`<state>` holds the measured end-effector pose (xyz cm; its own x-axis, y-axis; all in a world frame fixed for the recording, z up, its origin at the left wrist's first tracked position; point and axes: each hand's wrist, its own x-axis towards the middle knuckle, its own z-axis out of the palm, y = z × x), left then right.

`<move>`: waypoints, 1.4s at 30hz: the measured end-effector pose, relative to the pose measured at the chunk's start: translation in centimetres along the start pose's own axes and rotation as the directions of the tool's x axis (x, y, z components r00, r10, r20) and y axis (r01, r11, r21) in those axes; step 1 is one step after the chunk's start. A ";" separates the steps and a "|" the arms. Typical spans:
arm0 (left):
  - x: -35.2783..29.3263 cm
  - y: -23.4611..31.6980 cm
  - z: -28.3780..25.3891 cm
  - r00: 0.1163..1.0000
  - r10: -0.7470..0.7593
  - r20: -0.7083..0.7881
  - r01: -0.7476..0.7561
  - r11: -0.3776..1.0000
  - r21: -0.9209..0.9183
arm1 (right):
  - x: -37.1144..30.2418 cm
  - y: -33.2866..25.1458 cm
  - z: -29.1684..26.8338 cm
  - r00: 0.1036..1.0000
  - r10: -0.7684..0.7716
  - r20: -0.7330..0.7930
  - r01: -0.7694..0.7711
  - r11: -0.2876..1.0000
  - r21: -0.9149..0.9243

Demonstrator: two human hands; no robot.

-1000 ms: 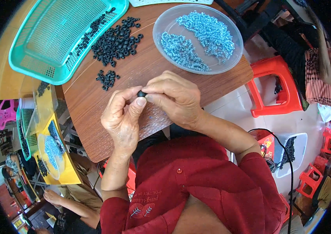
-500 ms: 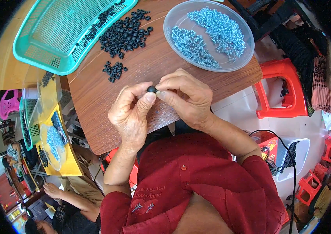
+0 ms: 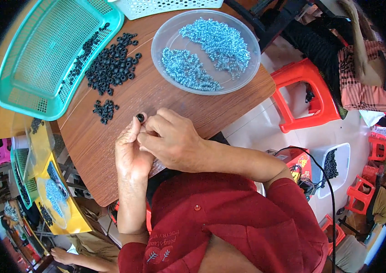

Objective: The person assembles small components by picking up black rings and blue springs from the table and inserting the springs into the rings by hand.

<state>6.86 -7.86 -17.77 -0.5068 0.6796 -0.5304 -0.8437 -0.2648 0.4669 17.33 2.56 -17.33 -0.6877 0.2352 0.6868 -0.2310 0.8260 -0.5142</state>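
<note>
At mid-frame, left hand pinches round hollow black bead; right hand curled, can't tell if pinching. Seemingly mid-handling; next wants steadiness.

- Apparently a small hand-assembly workshop.
- The brown wood-grain desk bears a heap of small round black pieces toward ten o'clock and, at twelve, a round translucent plastic tub of shiny blue coils.
- A turquoise plastic mesh basket at ten o'clock holds more black pieces.
- At eight o'clock, a yellow-topped second desk carries similar blue and black pieces.
- A red plastic stool at two o'clock stands on pale floor tiles.
</note>
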 end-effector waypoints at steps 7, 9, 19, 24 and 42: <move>0.6 0.0 0.3 0.990 -0.055 0.132 0.047 0.997 0.068 | 1.8 5.1 -6.2 0.999 0.012 -0.042 -0.024 0.955 -0.296; 0.6 -0.2 0.5 0.996 -0.035 0.083 0.027 0.995 0.097 | 2.8 8.4 -8.4 0.998 0.059 0.004 -0.052 0.911 -0.410; 1.3 0.1 0.5 0.984 -0.068 0.166 0.053 0.994 0.094 | 4.9 13.5 -9.9 0.952 0.215 0.217 -0.071 0.846 -0.528; 1.6 0.0 0.4 0.986 -0.071 0.148 0.056 0.993 0.100 | 5.2 15.0 -11.4 0.939 0.210 0.274 0.021 0.756 -0.654; 1.5 0.0 0.2 0.981 -0.075 0.178 0.051 0.990 0.134 | 4.4 16.3 -10.7 0.926 0.119 0.358 0.134 0.784 -0.606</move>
<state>6.11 -6.71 -18.44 -0.4027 0.8082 -0.4297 -0.8374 -0.1358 0.5294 17.92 22.51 -17.21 -0.9109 0.1324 0.3908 0.1439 0.9896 0.0002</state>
